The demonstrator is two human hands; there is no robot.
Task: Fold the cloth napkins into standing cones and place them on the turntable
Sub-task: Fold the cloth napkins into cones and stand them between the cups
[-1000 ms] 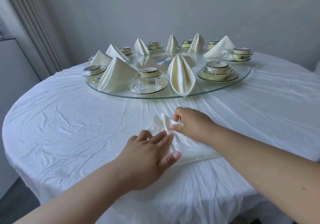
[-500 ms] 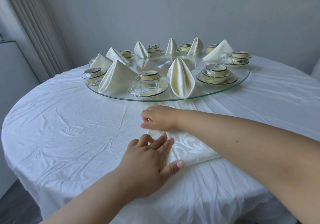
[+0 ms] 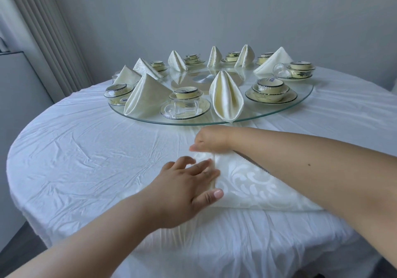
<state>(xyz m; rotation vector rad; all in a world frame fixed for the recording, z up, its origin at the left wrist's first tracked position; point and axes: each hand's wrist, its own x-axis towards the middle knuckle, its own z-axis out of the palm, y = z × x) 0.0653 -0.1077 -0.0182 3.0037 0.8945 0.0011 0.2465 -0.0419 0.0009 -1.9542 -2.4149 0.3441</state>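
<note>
While the napkin [image 3: 253,183] lies flat on the table just in front of the turntable [image 3: 300,97], its long side running toward the turntable, the left hand [image 3: 182,183] presses its near edge with straight fingers and the right hand [image 3: 211,139] pinches its far corner.

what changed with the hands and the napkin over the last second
The right hand carried the napkin's far corner leftward, across and down, and now pinches the folded edge against the tablecloth. The fold has gone from raised to nearly flat. The left hand stayed flat on the napkin's near left part. The standing cones and dishes on the turntable stayed put.
</note>
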